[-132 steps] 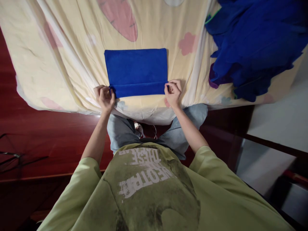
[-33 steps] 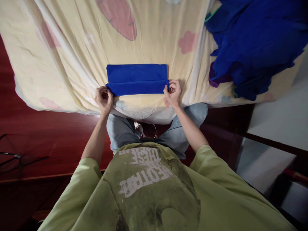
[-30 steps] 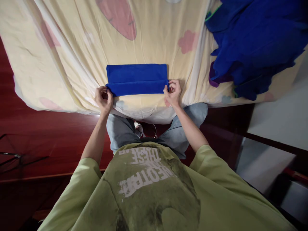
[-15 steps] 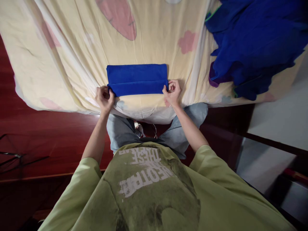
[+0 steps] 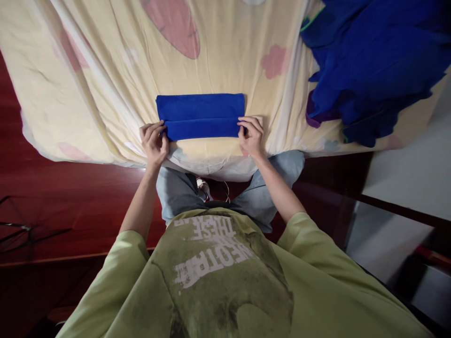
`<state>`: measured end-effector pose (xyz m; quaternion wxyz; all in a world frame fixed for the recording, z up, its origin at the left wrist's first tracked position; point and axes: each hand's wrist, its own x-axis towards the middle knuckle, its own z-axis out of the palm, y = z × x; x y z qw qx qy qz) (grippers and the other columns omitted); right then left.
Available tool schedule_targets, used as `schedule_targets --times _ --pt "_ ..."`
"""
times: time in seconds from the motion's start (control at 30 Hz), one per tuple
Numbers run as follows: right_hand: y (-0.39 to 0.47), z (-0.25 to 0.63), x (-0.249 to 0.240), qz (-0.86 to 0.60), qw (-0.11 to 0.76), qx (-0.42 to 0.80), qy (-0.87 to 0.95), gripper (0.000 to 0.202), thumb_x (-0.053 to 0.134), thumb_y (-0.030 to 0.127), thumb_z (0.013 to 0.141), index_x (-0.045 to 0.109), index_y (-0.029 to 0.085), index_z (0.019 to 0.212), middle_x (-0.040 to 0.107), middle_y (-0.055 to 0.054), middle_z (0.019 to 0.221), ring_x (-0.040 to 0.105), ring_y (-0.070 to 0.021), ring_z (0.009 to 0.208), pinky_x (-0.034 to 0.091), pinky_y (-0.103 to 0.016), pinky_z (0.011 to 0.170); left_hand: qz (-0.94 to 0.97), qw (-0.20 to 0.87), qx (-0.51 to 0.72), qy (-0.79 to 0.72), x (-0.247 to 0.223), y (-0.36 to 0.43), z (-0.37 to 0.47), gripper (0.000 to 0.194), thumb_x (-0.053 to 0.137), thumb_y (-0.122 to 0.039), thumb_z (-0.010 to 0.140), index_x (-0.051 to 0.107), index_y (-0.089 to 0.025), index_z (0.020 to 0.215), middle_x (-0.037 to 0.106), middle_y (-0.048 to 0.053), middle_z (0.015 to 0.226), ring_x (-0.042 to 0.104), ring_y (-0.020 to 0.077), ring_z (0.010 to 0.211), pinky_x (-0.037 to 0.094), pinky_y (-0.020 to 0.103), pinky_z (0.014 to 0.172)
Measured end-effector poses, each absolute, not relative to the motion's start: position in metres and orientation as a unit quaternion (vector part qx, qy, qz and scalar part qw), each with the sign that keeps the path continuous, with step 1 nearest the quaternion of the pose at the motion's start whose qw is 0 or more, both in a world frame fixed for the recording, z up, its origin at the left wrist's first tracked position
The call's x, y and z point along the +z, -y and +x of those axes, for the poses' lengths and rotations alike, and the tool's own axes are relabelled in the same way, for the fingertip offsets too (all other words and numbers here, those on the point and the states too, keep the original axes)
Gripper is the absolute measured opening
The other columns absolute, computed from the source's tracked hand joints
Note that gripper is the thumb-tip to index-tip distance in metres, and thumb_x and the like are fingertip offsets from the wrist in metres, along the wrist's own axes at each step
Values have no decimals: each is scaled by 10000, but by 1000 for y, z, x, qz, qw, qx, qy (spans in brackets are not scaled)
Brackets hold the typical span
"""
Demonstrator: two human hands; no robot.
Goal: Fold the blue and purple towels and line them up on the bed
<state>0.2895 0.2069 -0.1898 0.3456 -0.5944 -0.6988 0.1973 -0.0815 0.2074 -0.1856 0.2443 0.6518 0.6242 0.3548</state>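
Note:
A blue cloth [image 5: 200,117], folded into a long flat strip, lies near the front edge of the bed. A fold edge runs lengthwise across it. At its left end is my left hand [image 5: 154,141], fingertips resting on the cloth and thumb held apart below them. My right hand [image 5: 252,136] touches the opposite end, its fingers stretched over the edge with the thumb lower down. Neither hand grips the cloth in a closed pinch. Parts of the cloth's short ends are hidden under the fingertips.
A loose heap of blue cloths [image 5: 373,70], some with green or purple edging, lies to the right on the cream patterned sheet [image 5: 225,56]. My knees are against the bed's front edge. A thin black stand [image 5: 26,228] is on the red floor [image 5: 105,188] at left.
Both hands have loosened from pinching the near corners. Their fingers have stretched forward onto the cloth's ends, near the fold edge. The cloth has stayed in place.

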Motion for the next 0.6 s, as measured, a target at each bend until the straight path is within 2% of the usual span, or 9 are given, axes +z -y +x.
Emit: schedule_targets --times 0.17,0.3,0.43,0.6 --pt "-207 295 -192 -563 334 204 728 229 596 357 920 680 261 1111 673 -76 1248 592 -325 1235 461 -581 1117 691 246 314 -603 -181 -209 -84 471 729 -562 794 653 -272 1158 620 124 1367 512 393 1323 339 636 1157" --pt "-207 297 -193 -550 314 211 744 311 622 408 898 634 239 1159 626 -94 1333 544 -358 1304 424 -588 1136 716 235 286 -592 -183 -210 -85 557 715 -569 798 616 -240 1235 581 148 1419 492 386 1352 331 598 1176" --pt "-209 296 -192 -550 319 211 742 342 593 421 911 618 224 1189 624 -122 1354 545 -356 1301 428 -590 1121 713 217 287 -602 -187 -210 -87 510 651 -551 868 606 -223 1256 588 153 1406 491 367 1354 353 573 1164" --pt "-211 295 -191 -558 334 217 728 329 535 455 969 640 253 1207 657 -107 1316 575 -329 1271 448 -576 1108 698 209 330 -601 -186 -210 -86 430 587 -558 939 617 -242 1228 614 127 1367 496 337 1348 377 577 1152"
